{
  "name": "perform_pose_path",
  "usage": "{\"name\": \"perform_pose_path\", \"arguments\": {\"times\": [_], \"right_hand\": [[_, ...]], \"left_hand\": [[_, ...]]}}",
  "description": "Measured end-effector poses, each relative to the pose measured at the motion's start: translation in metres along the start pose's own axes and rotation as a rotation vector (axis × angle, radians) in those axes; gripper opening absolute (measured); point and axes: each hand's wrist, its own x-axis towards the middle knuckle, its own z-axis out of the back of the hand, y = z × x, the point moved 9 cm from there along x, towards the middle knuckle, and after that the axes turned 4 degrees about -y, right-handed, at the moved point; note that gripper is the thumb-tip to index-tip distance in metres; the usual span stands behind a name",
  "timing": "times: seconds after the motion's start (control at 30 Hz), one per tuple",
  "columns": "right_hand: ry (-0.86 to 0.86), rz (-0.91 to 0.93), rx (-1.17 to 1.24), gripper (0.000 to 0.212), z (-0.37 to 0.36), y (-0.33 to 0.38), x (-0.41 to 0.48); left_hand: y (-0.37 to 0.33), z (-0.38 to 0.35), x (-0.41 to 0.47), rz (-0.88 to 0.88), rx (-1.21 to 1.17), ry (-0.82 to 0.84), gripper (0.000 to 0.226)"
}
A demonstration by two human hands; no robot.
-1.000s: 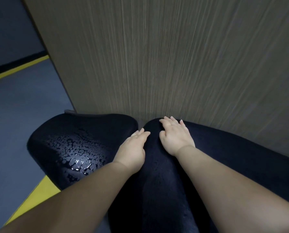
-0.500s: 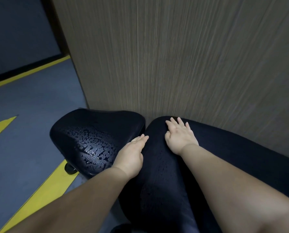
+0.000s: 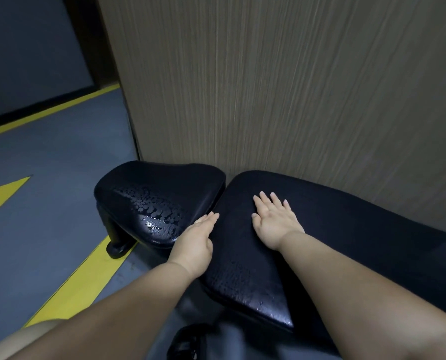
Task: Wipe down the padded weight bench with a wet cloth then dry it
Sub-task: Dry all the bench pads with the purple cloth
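Note:
The black padded weight bench has two pads. The smaller seat pad (image 3: 162, 201) lies at the left, beaded with water drops. The long back pad (image 3: 330, 229) runs to the right, with drops near its front edge. My left hand (image 3: 194, 242) rests flat at the gap between the pads, on the long pad's left edge, fingers together. My right hand (image 3: 273, 219) lies palm down on the long pad with fingers spread. Neither hand holds anything. No cloth is in view.
A wood-grain wall panel (image 3: 281, 87) stands right behind the bench. Grey floor with yellow stripes (image 3: 86, 279) spreads to the left. A black bench leg (image 3: 116, 242) stands on the floor under the seat pad. A dark object (image 3: 185, 344) sits at the bottom edge.
The view has shifted so the bench sits further right and more floor shows. My right hand has spread its fingers and lies flatter on the long pad. The left hand stays at the gap.

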Motion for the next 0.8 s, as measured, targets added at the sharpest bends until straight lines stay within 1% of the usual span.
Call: {"name": "perform_pose_path", "arguments": {"times": [0.23,0.37,0.43,0.57,0.67,0.8], "right_hand": [[-0.007,0.032,-0.014,0.056,-0.003,0.008,-0.028],[-0.014,0.042,-0.018,0.056,-0.003,0.008,-0.031],[-0.014,0.044,-0.020,0.056,-0.004,0.007,-0.031],[-0.020,0.048,-0.006,0.056,-0.004,0.007,-0.029],[-0.017,0.046,-0.001,0.056,-0.003,0.007,-0.030],[-0.014,0.040,0.002,0.055,-0.004,0.008,-0.032]], "left_hand": [[0.014,0.004,-0.039,0.048,-0.179,-0.039,0.067],[0.004,0.009,-0.034,0.027,-0.256,-0.130,0.066],[0.001,0.010,-0.015,0.018,-0.257,-0.124,0.065],[0.004,0.002,0.013,0.066,-0.208,-0.033,0.064],[-0.004,0.003,0.004,0.023,-0.152,-0.041,0.065],[-0.001,0.004,-0.022,0.030,-0.149,-0.062,0.067]]}}
